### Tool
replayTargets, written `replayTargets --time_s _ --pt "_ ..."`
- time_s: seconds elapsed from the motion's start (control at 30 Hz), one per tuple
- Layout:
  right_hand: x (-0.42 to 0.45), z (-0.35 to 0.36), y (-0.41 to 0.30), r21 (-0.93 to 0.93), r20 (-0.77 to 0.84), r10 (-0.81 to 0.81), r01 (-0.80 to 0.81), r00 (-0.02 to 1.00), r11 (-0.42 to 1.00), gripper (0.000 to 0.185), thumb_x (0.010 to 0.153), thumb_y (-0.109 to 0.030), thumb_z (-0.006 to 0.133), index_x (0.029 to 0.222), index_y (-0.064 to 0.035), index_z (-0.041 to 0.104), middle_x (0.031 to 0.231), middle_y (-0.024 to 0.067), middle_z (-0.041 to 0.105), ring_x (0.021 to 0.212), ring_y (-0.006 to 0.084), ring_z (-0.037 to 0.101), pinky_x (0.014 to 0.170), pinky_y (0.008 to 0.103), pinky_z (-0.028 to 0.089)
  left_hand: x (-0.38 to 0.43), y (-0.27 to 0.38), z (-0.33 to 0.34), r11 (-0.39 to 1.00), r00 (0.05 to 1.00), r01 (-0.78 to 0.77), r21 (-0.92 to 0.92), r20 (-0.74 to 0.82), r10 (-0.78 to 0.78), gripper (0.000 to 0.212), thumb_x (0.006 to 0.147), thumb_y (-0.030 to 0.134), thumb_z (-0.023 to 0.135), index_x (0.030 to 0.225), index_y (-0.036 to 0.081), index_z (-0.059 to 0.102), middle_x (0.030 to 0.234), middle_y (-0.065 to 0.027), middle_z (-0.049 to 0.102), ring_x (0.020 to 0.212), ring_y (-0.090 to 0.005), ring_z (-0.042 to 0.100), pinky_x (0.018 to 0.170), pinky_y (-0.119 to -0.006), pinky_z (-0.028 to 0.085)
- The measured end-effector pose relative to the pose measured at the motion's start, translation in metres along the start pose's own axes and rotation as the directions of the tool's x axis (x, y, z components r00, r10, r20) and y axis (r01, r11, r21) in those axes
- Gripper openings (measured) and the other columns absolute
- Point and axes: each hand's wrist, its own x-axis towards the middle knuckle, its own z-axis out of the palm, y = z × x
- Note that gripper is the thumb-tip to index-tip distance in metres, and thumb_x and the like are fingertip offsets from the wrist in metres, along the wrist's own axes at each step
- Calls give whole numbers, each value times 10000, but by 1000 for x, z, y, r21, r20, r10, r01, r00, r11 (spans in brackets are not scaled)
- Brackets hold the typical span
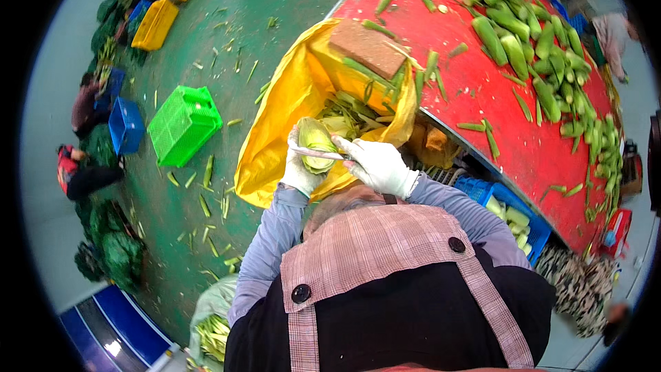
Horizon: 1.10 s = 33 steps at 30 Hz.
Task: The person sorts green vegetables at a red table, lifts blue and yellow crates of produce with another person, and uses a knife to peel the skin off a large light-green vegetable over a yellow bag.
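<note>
My left hand (301, 173), in a white glove, grips an ear of corn (314, 137) in pale green husk. A knife (323, 154) is in my gloved right hand (381, 166), its blade lying across the near part of the ear. Both hands are over the near side of an open yellow sack (276, 124). Inside the sack lie stripped husk leaves (343, 116). A reddish-brown brick (367, 49) rests on the sack's edge at the corner of the red table (465, 95).
Many green corn ears (508, 23) are heaped along the table's far side. Below its edge stands a blue crate (539, 232) with pale ears. Left are a bright green basket (185, 126), husk scraps on the green floor and seated people (85, 103). A pale sack (211, 315) holds husks.
</note>
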Motion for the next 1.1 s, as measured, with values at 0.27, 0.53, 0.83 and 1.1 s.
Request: replayTargets --time_s 0.27,0.53,0.83,1.1 --pt "30 34 -27 -19 36 43 -42 998 999 457 931 -284 499 1372 -171 453 857 104 598 784 281 613 662 382 496 -3 -6 -40 977 993 -62 -202 -116 39 622 876 664 429 1262 185 517 1234 -54 593 1107 -253 584 903 -428 511" --pt "48 34 -22 -142 248 231 -201 941 969 397 941 -260 511 1332 -197 520 1077 122 649 969 301 629 793 366 509 -19 13 -50 998 993 -33 -50 -116 27 590 874 620 504 1265 180 520 1169 -46 611 1072 -243 593 880 -466 513" --pt "61 22 96 -38 -66 513 -516 856 856 477 971 -391 405 1356 -113 452 952 229 658 872 396 634 751 496 496 -38 21 -48 988 980 -17 -155 194 47 551 901 473 583 1289 94 488 1143 -165 604 977 -340 628 877 -472 526" --pt "22 36 -33 26 -14 29 -29 999 999 591 893 -244 579 1408 -31 383 905 151 624 788 310 628 680 377 513 19 24 -29 965 946 98 -242 323 -15 615 908 516 520 1336 80 446 1161 -176 583 1033 -325 587 908 -481 499"
